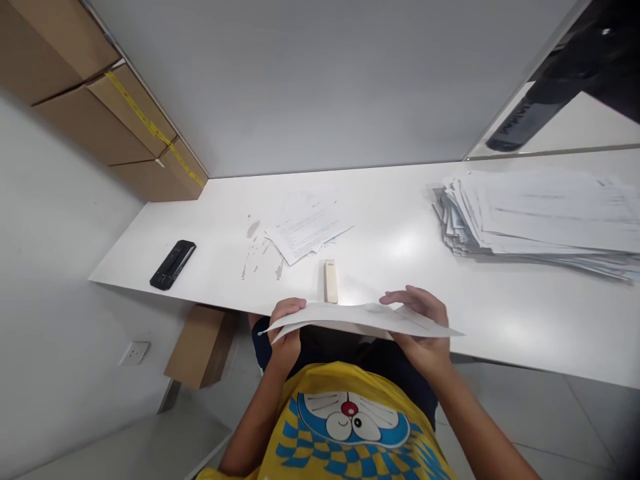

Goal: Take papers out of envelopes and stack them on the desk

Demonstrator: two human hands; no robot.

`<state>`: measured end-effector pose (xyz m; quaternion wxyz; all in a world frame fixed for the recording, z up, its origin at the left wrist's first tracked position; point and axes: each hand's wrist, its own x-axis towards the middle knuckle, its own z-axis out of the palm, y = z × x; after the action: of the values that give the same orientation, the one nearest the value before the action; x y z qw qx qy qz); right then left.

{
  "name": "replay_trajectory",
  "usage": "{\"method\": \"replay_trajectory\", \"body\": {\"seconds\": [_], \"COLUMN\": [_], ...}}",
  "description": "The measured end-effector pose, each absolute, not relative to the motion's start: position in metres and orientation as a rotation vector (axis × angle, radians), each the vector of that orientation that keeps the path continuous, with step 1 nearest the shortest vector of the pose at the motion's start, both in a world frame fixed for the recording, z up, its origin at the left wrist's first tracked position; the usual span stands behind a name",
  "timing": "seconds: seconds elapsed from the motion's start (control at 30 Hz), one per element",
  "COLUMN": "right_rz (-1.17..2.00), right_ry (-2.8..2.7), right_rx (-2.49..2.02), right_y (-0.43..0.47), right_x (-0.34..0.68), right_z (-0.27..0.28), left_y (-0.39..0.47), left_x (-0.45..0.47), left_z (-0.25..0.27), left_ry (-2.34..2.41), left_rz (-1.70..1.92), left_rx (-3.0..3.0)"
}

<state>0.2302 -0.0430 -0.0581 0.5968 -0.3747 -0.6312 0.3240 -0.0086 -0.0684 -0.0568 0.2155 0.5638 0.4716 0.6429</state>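
Note:
A few white paper sheets (pixel 350 317) are held nearly edge-on over the table's front edge, fanned slightly apart at the left end. My left hand (pixel 287 327) pinches their left side, fingers closed on the paper. On the right side, my right hand (pixel 423 323) grips the sheets, thumb side below and curled fingers above. Just beyond the sheets lies a narrow cream stapler-like object (pixel 331 281). Farther back, several loose printed sheets (pixel 307 233) lie on the white table (pixel 385 220).
A thick, uneven paper stack (pixel 545 220) covers the table's right side. At left lies a black phone-like device (pixel 173 265). Cardboard boxes (pixel 145 127) stand against the left wall, and another box (pixel 203 347) sits below the table. A grey panel (pixel 325 87) borders the back.

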Motion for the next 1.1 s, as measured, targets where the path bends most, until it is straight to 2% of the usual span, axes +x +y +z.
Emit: {"method": "replay_trajectory", "body": {"seconds": [0.2, 0.37, 0.47, 0.73, 0.97, 1.1], "right_rz": [0.888, 1.194, 1.281, 1.718, 1.639, 1.543], "right_ry": [-1.304, -1.409, -1.267, -1.053, -0.965, -0.963], "right_rx": [-0.975, -0.986, -1.028, -1.528, -1.748, -1.863], "right_y": [-0.049, -0.052, -0.064, -0.084, -0.077, -0.069], "right_x": [0.233, 0.244, 0.261, 0.286, 0.308, 0.327], "right_z": [-0.064, -0.065, -0.068, -0.038, -0.042, -0.041], "left_y": [-0.090, -0.104, -0.116, -0.126, -0.100, -0.092], "left_x": [-0.009, -0.007, -0.011, 0.001, 0.014, 0.015], "left_z": [-0.066, -0.063, -0.056, -0.061, -0.054, -0.054], "left_ry": [1.513, 1.504, 1.605, 1.543, 1.717, 1.772], "left_rz": [1.686, 1.842, 1.895, 1.311, 1.013, 1.113], "left_rx": [1.552, 1.718, 1.702, 1.001, 1.219, 1.618]}}
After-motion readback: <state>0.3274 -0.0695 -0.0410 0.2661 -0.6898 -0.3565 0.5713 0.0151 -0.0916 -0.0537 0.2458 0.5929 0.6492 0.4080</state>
